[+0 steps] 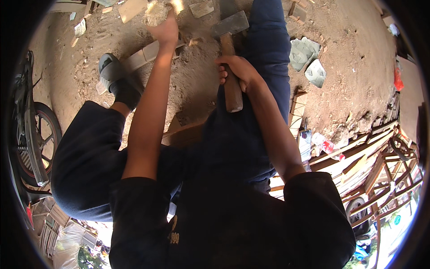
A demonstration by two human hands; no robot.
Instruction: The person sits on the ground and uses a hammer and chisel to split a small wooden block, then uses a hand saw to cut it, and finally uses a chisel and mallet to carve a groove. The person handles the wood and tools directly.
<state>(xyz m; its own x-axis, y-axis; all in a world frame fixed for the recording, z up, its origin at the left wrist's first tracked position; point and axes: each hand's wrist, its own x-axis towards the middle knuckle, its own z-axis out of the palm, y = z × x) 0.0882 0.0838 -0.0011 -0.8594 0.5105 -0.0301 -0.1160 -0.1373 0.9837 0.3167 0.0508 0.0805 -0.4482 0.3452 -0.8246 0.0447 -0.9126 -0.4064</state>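
My right hand (240,72) is wrapped around the thick wooden handle of a hammer (234,96). Its grey, rectangular head lies beyond the hand, close to my right leg. The butt of the handle points back toward me, over my lap. My left arm reaches far forward, and my left hand (165,32) is closed at a pale, rough, fibrous-looking piece (156,14) near the top edge. Part of that piece is hidden by the hand, and its kind is unclear.
Flat blocks (144,56) and grey broken pieces (304,54) lie on the dirt floor. A motorcycle (38,139) stands at the left. To the right are a phone (304,142), a plastic bottle (328,145) and a wooden frame (389,179).
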